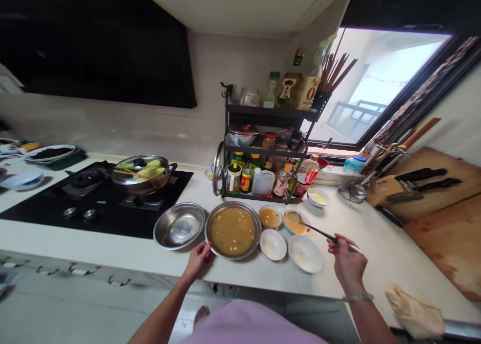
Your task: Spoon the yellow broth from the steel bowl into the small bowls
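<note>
While left hand (198, 258) grips near rim of soup basin (233, 230) on bench (124, 254), right hand (347, 264) closed on ladle (313, 227), scoop over far-right bowl (296, 223). Two far bowls filled; near two bowls look empty; basin nearly full.

Left hand (198, 259) grips the near rim of the steel bowl of soup (233, 230). Right hand (347, 264) holds a ladle (311, 227), its scoop over a small filled bowl (296, 223). Two white bowls (273, 244) sit just in front; an empty steel bowl (179, 226) beside the hob (93, 199)
</note>
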The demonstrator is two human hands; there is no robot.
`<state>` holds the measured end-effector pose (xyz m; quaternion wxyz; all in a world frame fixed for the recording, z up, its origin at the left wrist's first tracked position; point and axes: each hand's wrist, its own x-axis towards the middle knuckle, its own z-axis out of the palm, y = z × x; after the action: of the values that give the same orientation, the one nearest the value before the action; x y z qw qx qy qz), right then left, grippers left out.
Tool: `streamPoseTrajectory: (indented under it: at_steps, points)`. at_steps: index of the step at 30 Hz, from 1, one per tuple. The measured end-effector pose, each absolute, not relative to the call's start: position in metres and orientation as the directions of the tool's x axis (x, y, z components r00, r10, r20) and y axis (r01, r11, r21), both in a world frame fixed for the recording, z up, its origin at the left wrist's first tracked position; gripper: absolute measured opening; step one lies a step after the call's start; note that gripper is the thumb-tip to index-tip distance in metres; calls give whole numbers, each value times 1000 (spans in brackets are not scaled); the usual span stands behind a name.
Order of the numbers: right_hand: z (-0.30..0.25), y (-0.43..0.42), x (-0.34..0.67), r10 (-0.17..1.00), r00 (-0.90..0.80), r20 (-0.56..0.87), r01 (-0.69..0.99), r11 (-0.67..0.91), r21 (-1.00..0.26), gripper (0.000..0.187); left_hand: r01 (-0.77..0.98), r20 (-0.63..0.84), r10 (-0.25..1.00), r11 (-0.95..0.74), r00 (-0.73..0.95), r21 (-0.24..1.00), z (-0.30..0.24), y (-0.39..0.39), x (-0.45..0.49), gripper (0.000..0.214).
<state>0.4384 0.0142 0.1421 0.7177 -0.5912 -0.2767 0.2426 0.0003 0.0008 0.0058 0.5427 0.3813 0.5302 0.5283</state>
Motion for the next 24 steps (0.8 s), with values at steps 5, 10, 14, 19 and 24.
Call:
streamPoseTrajectory:
  at_steps: [5,10,14,19,24]
  points:
    - [136,6,441,715,637,290,289,127,-949,45,-156,-167,979,148,-118,977,2,1,-1,50]
    - [133,-1,438,758,393,521,555,256,-791,37,-153,-181,975,162,-125,975,7,1,0,52]
    - [140,-2,430,756,326,568,569,322,-756,34,-160,-196,971,174,-134,972,12,0,1,53]
    - [153,1,400,800,482,357,255,262,-931,40,-153,-193,973,173,-129,973,17,-1,2,54]
    - [154,-1,355,905,377,195,37,196,-980,40,-173,-204,970,180,-130,968,20,-1,4,55]
